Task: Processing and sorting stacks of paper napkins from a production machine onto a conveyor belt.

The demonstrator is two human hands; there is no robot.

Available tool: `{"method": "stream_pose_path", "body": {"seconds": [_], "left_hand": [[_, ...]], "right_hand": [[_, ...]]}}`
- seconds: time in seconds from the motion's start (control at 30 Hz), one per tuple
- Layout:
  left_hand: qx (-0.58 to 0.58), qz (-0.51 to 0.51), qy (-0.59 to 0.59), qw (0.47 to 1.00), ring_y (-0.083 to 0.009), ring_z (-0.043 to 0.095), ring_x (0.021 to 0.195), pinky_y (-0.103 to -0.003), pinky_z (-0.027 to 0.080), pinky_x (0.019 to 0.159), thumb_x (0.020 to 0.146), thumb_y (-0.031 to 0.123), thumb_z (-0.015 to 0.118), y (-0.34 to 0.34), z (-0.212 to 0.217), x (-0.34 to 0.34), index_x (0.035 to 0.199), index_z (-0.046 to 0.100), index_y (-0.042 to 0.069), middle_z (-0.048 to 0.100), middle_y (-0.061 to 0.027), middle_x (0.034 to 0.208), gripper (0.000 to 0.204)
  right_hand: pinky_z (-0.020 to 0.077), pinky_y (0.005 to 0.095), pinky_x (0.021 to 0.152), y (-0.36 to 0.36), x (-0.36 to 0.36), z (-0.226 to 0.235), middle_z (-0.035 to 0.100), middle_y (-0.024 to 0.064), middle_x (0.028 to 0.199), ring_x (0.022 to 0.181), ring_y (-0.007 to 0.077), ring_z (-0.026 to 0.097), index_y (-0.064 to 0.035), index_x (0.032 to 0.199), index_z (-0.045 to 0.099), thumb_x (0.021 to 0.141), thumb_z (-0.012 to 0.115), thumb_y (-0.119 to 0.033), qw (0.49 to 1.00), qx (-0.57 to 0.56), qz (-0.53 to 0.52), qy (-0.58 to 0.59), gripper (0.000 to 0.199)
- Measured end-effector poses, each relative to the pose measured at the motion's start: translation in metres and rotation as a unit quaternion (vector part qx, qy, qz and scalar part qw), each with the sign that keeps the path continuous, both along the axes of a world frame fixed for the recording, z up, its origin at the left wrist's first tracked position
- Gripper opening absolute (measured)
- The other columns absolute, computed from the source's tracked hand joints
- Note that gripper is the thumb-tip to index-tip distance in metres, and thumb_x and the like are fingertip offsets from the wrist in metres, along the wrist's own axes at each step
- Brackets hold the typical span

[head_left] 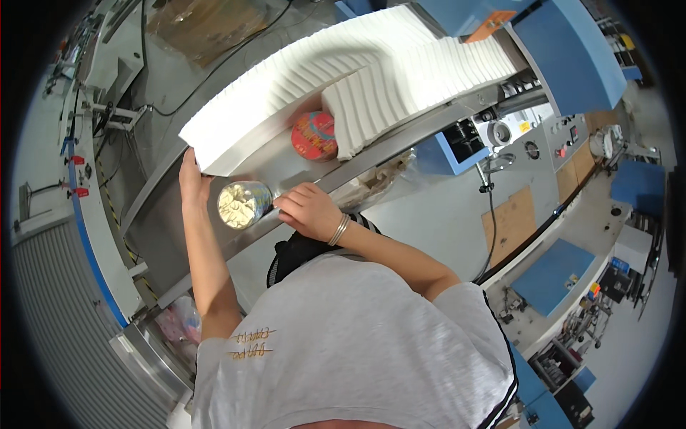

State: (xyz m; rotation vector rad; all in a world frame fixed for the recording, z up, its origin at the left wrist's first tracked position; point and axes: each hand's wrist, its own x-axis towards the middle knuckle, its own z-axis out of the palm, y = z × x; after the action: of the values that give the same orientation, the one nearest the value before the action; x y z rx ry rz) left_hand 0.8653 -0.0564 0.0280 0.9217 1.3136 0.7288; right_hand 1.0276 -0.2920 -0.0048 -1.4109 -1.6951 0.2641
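Observation:
My left hand (193, 182) is at the near left end of a long row of upright white folded sheets (243, 132), its fingers along the outer side and its thumb at the lower corner. A short cylinder with a crinkled gold foil top (239, 206) stands on the metal worktop (275, 175) between my hands. Beside it, my right hand (311, 211) has its fingers bent together at the worktop's near edge, fingertips by the cylinder's side; what they grip, if anything, is hidden. Farther back sits a round red item with coloured print (314, 136), against a shorter row of white sheets (357, 114).
Blue machine housings (568, 57) stand at the far right, above the rows' end. A control panel (564, 146) and a blue open box (457, 146) are on the right. Cables cross the floor at the upper left. A clear plastic bag (371, 182) lies beyond the worktop edge.

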Motion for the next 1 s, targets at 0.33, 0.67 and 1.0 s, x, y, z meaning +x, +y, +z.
{"method": "stream_pose_path", "body": {"seconds": [0.33, 0.67, 1.0], "left_hand": [[0.010, 0.000, 0.015, 1.000, -0.0120, 0.055, 0.091, -0.029, 0.042, 0.072, 0.094, 0.036, 0.046, -0.012, 0.011, 0.005, 0.125, 0.053, 0.010, 0.060, -0.0014, 0.108, 0.041], [0.007, 0.001, -0.006, 1.000, -0.0093, 0.053, 0.089, -0.028, 0.039, 0.075, 0.096, 0.035, 0.044, -0.014, 0.012, 0.003, 0.126, 0.053, 0.011, 0.060, 0.0010, 0.106, 0.039], [0.020, 0.006, -0.016, 1.000, -0.0177, 0.041, 0.126, -0.037, 0.031, 0.102, 0.096, 0.052, 0.040, -0.021, 0.011, 0.004, 0.143, 0.035, 0.010, 0.044, -0.0057, 0.139, 0.063]], "right_hand": [[0.0396, 0.0446, 0.092, 0.028, 0.036, 0.044, 0.059, 0.0098, 0.111, 0.110, 0.0309, 0.051, -0.0082, 0.107, 0.058, 0.073, 0.070, -0.014, 0.976, -0.010, -0.150, -0.155, 0.037], [0.0252, 0.0509, 0.108, 0.041, 0.056, 0.066, 0.053, 0.0179, 0.124, 0.122, 0.0324, 0.045, -0.0066, 0.122, 0.053, 0.067, 0.076, -0.031, 0.917, -0.141, -0.236, -0.290, 0.065], [0.0338, 0.0477, 0.101, 0.030, 0.061, 0.097, 0.052, 0.0147, 0.125, 0.120, 0.0333, 0.046, -0.0029, 0.114, 0.060, 0.072, 0.074, -0.020, 0.975, -0.087, -0.133, -0.153, 0.047]]}}
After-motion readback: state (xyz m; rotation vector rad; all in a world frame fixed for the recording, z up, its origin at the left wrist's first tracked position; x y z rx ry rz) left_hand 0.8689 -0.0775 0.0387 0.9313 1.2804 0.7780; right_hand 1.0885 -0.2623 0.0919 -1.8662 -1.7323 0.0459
